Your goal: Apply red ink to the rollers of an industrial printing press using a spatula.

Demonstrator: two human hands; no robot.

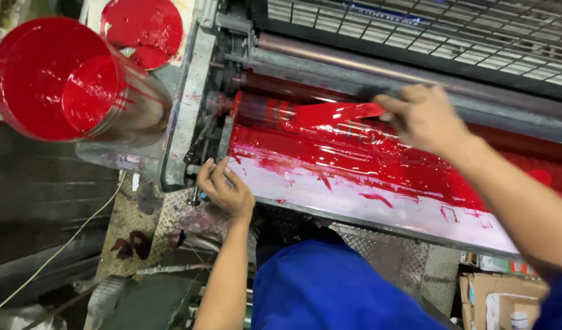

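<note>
My right hand [424, 116] reaches over the ink trough of a printing press and grips a flat spatula [339, 113] coated in glossy red ink, its blade lying along the dark roller [275, 110]. Thick red ink [354, 156] covers the sloping white ink tray [378, 205]. My left hand [223, 188] rests at the tray's left end, fingers curled around a small knob or lever at the machine's side; what it grips is mostly hidden.
An open can of red ink [55, 79] lies tilted at the upper left, its red lid [143, 27] behind it. A metal guard grille [427, 30] spans the top. Cardboard boxes [495, 296] sit at the lower right, and a cable [61, 247] crosses the floor at the left.
</note>
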